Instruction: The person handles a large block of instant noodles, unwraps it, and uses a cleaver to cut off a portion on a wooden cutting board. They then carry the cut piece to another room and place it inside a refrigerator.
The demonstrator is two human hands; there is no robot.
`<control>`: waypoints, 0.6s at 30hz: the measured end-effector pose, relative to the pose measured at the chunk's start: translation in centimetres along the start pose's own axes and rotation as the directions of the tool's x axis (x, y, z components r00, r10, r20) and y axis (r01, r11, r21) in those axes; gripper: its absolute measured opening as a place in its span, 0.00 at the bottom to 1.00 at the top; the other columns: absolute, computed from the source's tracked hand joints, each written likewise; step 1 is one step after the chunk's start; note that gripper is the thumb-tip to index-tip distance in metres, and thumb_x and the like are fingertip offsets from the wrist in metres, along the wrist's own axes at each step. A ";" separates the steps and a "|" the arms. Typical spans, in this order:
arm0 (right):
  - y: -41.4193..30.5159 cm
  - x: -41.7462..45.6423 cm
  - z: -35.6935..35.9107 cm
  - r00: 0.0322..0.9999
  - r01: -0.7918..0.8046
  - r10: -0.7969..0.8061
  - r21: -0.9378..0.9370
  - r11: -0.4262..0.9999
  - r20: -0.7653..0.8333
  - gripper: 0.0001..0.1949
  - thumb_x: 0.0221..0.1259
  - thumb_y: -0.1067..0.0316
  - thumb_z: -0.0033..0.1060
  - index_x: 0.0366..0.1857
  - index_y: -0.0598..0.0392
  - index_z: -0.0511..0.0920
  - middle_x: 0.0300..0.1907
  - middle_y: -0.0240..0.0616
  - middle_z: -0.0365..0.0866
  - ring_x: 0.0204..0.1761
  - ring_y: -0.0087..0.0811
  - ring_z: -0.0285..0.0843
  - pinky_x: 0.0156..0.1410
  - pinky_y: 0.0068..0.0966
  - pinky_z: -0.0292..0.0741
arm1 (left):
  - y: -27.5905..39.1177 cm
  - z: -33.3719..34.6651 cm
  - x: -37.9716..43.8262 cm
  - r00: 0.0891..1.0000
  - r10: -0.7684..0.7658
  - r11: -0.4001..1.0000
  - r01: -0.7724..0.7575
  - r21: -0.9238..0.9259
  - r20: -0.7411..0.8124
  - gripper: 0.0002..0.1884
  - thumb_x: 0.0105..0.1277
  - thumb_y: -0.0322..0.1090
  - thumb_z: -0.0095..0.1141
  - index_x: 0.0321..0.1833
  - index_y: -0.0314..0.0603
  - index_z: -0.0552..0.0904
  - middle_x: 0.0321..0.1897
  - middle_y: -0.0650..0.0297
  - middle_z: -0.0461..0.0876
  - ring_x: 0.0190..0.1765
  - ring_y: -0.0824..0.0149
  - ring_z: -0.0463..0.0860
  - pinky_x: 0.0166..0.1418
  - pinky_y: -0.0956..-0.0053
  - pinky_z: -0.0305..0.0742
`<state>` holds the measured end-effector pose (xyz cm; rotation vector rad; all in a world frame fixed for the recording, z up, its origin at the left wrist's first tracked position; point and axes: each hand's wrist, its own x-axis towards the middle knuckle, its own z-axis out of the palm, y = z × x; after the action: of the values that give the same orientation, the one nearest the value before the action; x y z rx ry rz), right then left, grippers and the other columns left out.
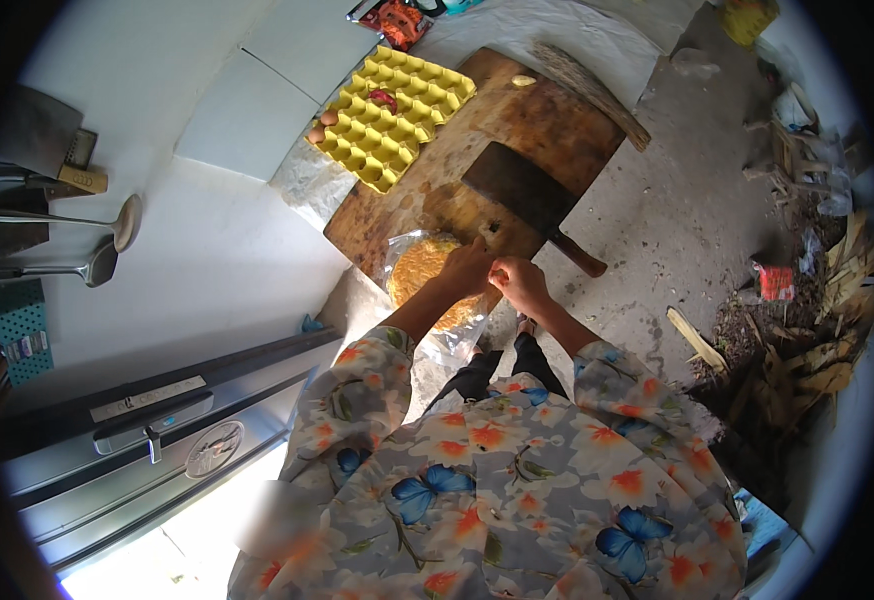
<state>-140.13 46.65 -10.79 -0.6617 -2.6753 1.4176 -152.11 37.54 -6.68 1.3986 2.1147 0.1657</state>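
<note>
My left hand (467,268) and my right hand (521,286) are close together above the near edge of a wooden chopping board (437,196). Their fingers are curled, and whether anything is pinched between them is too small to tell. Under my left hand and forearm lies a flat golden-brown food (418,271) in a clear plastic bag (458,341), which hangs over the board's near edge. To the right of it, a dark-bladed cleaver (518,186) rests flat on the board, its wooden handle sticking out past the edge.
A yellow egg tray (399,112) overlaps the board's far left, holding two brown eggs (323,126) and a red item (383,100). A pale piece of food (523,80) and a wood stick (594,94) lie beyond. Ladles (128,223) hang on the left wall; split firewood (789,367) is at right.
</note>
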 end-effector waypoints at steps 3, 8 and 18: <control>0.6 0.1 0.6 0.999 0.031 -0.033 -0.037 0.999 -0.042 0.06 0.51 0.65 0.64 0.32 0.50 0.80 0.29 0.37 0.81 0.31 0.38 0.80 0.36 0.32 0.75 | 0.0 1.1 0.0 0.996 0.005 1.000 -0.004 0.012 -0.094 0.04 0.54 0.32 0.56 0.32 0.46 0.82 0.41 0.50 0.72 0.39 0.47 0.79 0.42 0.56 0.74; 0.7 0.3 0.9 0.992 0.077 -0.083 -0.067 0.995 -0.095 0.05 0.49 0.65 0.63 0.28 0.51 0.80 0.27 0.40 0.79 0.31 0.42 0.79 0.34 0.35 0.74 | 0.1 1.5 -0.3 0.997 -0.031 1.000 0.031 0.001 -0.069 0.07 0.55 0.31 0.55 0.34 0.52 0.84 0.41 0.50 0.73 0.40 0.47 0.79 0.45 0.57 0.74; -0.4 0.4 1.9 0.993 -0.005 -0.006 -0.093 0.996 -0.115 0.04 0.49 0.68 0.55 0.25 0.52 0.79 0.24 0.42 0.79 0.31 0.46 0.78 0.34 0.38 0.72 | -0.6 1.7 -0.8 0.998 0.034 0.994 -0.038 -0.101 -0.044 0.11 0.55 0.28 0.52 0.36 0.53 0.85 0.40 0.50 0.73 0.44 0.47 0.78 0.48 0.59 0.74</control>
<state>-141.11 45.15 -11.59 -0.7262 -2.6643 1.2209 -151.47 36.23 -8.00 1.3849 2.0857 0.3158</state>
